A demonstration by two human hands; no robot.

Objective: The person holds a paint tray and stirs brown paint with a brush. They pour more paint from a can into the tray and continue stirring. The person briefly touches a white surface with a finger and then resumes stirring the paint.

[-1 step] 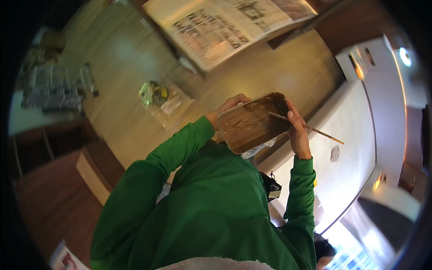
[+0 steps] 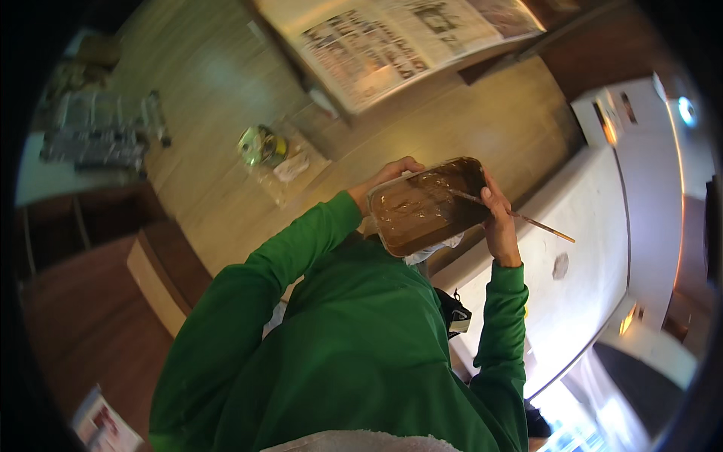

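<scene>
Held in front of my green-sleeved body is a rectangular plastic tub, its inside coated with wet, shiny brown paint. My left hand is closed round the tub's left and far side, its fingers partly hidden by the wall. On the right end, my right hand grips the rim with the thumb side up. That hand also keeps a thin paintbrush against the tub. The brush's inner end reaches over the brown paint, while the handle sticks out to the right.
A green-topped can stands on plastic sheeting on the wooden floor, beside a crumpled white cloth. Newspaper covers a raised surface ahead. A white surface runs along my right. Brown wooden furniture stands at left.
The surroundings have shifted slightly in the picture as my head moves. The tub sits a touch farther right, and the shine on its paint looks different. Both hands keep their grip.
</scene>
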